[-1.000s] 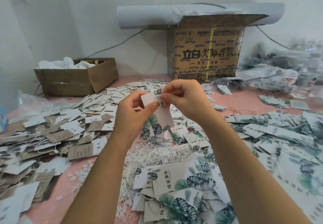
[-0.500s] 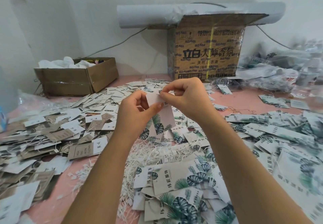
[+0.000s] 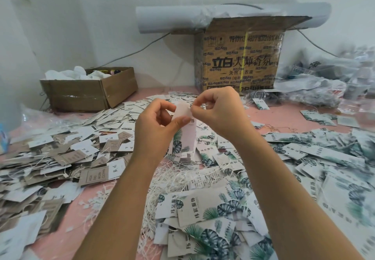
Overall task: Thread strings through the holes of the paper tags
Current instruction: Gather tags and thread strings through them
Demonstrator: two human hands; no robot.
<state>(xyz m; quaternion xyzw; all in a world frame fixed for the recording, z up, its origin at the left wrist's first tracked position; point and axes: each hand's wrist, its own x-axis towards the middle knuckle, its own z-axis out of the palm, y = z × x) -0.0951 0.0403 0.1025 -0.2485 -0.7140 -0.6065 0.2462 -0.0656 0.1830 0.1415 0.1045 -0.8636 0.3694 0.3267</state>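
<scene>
Dozens of white card tags printed with dark green leaves (image 3: 213,215) lie heaped nearest to us on the pink counter (image 3: 67,225), directly below the long pink paper tag (image 3: 185,136) that we take as our marker. Between that heap and the pink paper tag we see a tangle of thin white strings (image 3: 168,180) spread loose on the counter. Below and to the left of the pink paper tag lie flat brown kraft card tags (image 3: 91,175) mixed with plain white ones, several with strings on them. To its right, more leaf-printed tags cover the counter.

The pink paper tag hangs upright above the counter, its leaf print at the lower end. Our left hand (image 3: 156,126) grips it near the top, thumb pressed on its front and fingers curled behind. Our right hand (image 3: 219,109) has thumb and forefinger nipped together on the tag's top edge, the other fingers curled in. Any string between those fingertips is too fine for us to make out.

Beyond the pink paper tag and to its left stands a low open brown cardboard box (image 3: 91,93) holding crumpled white material. Beyond and slightly right stands a tall printed cardboard carton (image 3: 239,57) against the wall, with a long white paper roll (image 3: 172,19) lying across its open flaps. Further right of the pink paper tag lies a pile of clear plastic bags (image 3: 316,85).
</scene>
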